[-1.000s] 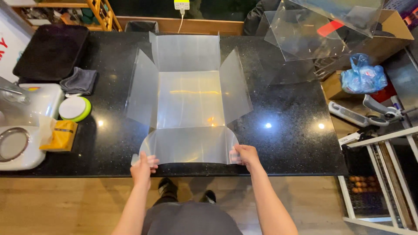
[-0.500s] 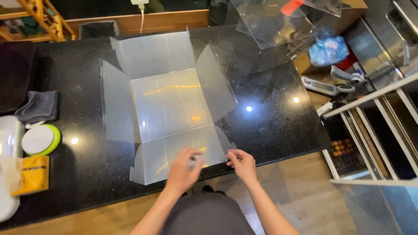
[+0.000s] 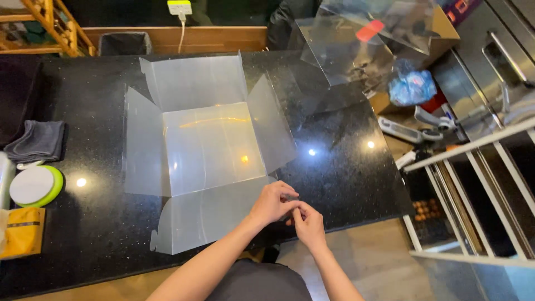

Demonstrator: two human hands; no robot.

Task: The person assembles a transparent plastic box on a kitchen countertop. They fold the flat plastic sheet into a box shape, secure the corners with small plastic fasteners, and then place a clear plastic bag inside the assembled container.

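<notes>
A frosted plastic sheet (image 3: 209, 147) lies flat on the black counter (image 3: 345, 167), centre of the frame, its four flaps spread outward — one at the top, one on each side, one toward the person. Lying open like this, every crease is within reach. Both hands meet at the lower right corner of the near flap: the left hand (image 3: 272, 202) and the right hand (image 3: 308, 223) have their fingers pinched together on the small corner tab, apparently to bend or tuck it.

At the left edge sit one grey cloth (image 3: 38, 139), one round white lid with a green rim (image 3: 34, 185) and one yellow packet (image 3: 22, 231) — all pushed aside. In the upper right, a stack of clear sheets (image 3: 356, 44) rests over a cardboard box.
</notes>
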